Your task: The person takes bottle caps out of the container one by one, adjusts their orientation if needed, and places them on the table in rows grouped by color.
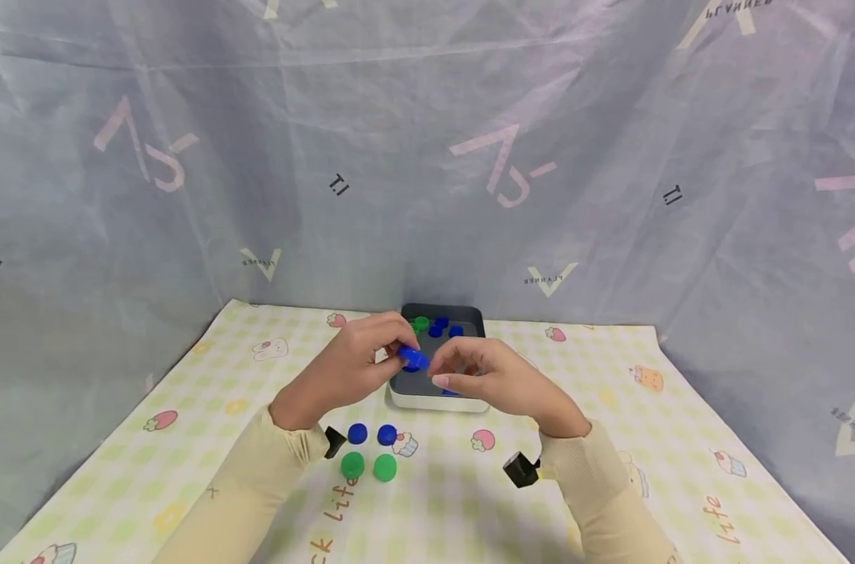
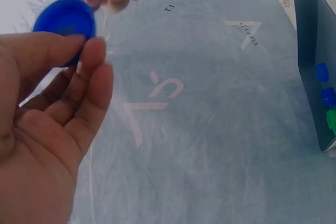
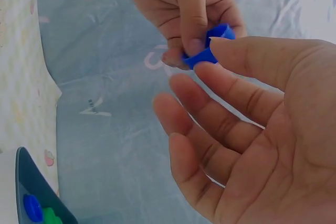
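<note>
Over the tray (image 1: 438, 402), my left hand (image 1: 360, 364) pinches a blue bottle cap (image 1: 415, 359) between thumb and fingers. In the left wrist view the hollow side of the blue cap (image 2: 63, 17) faces the camera. My right hand (image 1: 494, 376) is held just to the right of it, fingers loosely bent and spread. Its thumb and index fingertips come right up to the cap's edge, and they overlap the cap (image 3: 202, 57) in the right wrist view. The tray has a dark grey inside and a white outside, partly hidden behind both hands.
Inside the tray lie several blue caps (image 1: 456, 331) and green caps (image 1: 420, 323). Nearer me on the checked tablecloth (image 1: 258, 392) are two blue caps (image 1: 387, 435) and two green caps (image 1: 384, 468). A grey printed curtain (image 1: 413, 157) hangs behind the table.
</note>
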`<state>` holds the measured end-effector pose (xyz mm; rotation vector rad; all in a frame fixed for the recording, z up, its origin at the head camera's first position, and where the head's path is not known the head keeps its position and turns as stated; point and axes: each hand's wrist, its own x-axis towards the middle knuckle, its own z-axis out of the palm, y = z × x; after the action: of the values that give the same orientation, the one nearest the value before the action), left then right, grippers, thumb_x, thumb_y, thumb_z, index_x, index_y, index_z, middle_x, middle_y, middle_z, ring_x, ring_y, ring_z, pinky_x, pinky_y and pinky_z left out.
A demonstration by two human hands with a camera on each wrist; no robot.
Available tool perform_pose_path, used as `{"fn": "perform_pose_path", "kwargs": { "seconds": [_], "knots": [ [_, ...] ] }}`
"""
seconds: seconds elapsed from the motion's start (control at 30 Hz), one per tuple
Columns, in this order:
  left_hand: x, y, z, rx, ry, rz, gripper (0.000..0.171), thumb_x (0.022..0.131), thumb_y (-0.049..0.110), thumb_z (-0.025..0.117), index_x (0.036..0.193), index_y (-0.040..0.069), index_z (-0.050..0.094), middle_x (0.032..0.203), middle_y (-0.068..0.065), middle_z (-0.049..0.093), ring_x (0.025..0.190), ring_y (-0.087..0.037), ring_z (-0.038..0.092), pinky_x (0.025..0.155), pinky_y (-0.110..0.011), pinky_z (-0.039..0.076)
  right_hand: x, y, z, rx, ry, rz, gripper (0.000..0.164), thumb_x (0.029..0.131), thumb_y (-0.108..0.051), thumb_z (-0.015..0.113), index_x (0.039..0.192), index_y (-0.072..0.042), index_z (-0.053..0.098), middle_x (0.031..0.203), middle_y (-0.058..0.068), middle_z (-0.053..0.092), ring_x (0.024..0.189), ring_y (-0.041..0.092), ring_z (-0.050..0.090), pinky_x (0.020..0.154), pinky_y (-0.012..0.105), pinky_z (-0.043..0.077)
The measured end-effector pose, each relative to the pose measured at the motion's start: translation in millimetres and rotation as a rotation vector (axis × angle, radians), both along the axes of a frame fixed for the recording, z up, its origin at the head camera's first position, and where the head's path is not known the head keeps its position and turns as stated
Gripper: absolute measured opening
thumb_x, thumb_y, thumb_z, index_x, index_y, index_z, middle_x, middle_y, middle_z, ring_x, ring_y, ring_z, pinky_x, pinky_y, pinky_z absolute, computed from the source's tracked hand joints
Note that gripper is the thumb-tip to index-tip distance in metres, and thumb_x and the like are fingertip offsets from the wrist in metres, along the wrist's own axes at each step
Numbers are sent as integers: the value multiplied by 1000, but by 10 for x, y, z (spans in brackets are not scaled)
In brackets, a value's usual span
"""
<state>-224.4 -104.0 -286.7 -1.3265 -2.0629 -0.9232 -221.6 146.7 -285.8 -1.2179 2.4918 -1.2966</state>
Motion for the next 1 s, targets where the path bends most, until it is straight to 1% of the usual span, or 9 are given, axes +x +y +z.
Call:
{"fn": "perform_pose_path", "kwargs": {
  "seconds": [0.1, 0.2, 0.33, 0.4, 0.47, 0.6, 0.67, 0.87, 1.0],
  "knots": [
    [-4, 22, 3, -1, 0, 2, 25, 86, -14, 65, 94, 10, 67, 98, 1, 65, 85, -12, 59, 74, -29, 54, -10, -15, -1, -19, -21, -7, 16, 98, -26, 66, 111, -17, 67, 101, -1, 70, 91, 17, 67, 73, 34, 54],
    [-5, 35, -8, -3, -2, 21, 24, 85, -14, 66, 94, 8, 68, 101, -2, 68, 89, -15, 63, 76, -30, 56, -12, -30, -19, -33, -15, -1, 17, 98, -26, 65, 111, -15, 67, 101, 0, 70, 90, 17, 68, 76, 35, 55],
    [-10, 40, -36, -7, 4, 39, 23, 84, -13, 67, 94, 7, 70, 102, -4, 70, 89, -16, 65, 76, -29, 56, -4, -65, -29, -18, 19, -27, 16, 97, -29, 66, 109, -18, 67, 98, 0, 70, 85, 17, 67, 71, 34, 55],
    [-23, 43, -50, -6, 35, 29, 22, 83, -13, 67, 93, 6, 71, 101, -3, 69, 88, -15, 65, 75, -28, 56, -1, -89, -27, -9, 30, -56, 18, 98, -31, 66, 109, -18, 67, 96, -1, 70, 84, 17, 67, 70, 34, 55],
    [-45, 56, -66, -9, 88, 21, 21, 83, -12, 68, 91, 7, 73, 99, -2, 68, 85, -14, 63, 72, -26, 54, 1, -112, -26, -7, 26, -99, 19, 98, -33, 65, 109, -18, 67, 94, -2, 69, 81, 17, 66, 70, 35, 55],
    [-86, 95, -103, -22, 194, 26, 21, 82, -10, 69, 88, 10, 72, 94, 2, 63, 80, -11, 55, 68, -23, 49, 2, -153, -29, -20, -10, -187, 24, 97, -38, 65, 106, -16, 69, 91, -1, 68, 78, 19, 65, 71, 38, 54],
    [-100, 113, -128, -30, 214, 33, 23, 81, -11, 68, 87, 11, 69, 91, 2, 60, 77, -10, 51, 67, -23, 46, -5, -172, -39, -29, -25, -211, 25, 96, -39, 66, 105, -16, 70, 92, 0, 68, 79, 19, 65, 73, 38, 54],
    [-116, 175, -185, -36, 184, 54, 32, 75, -16, 65, 85, 12, 54, 82, 2, 51, 74, -12, 45, 68, -25, 40, -20, -208, -67, -50, -51, -215, 23, 93, -35, 71, 107, -16, 72, 102, -1, 70, 91, 18, 67, 76, 35, 56],
    [-116, 199, -188, -48, 178, 87, 33, 73, -16, 65, 85, 11, 50, 82, 3, 47, 76, -13, 43, 69, -27, 38, -14, -214, -80, -93, -85, -190, 23, 91, -29, 75, 108, -13, 72, 102, 1, 71, 92, 18, 69, 77, 34, 57]
  ]
}}
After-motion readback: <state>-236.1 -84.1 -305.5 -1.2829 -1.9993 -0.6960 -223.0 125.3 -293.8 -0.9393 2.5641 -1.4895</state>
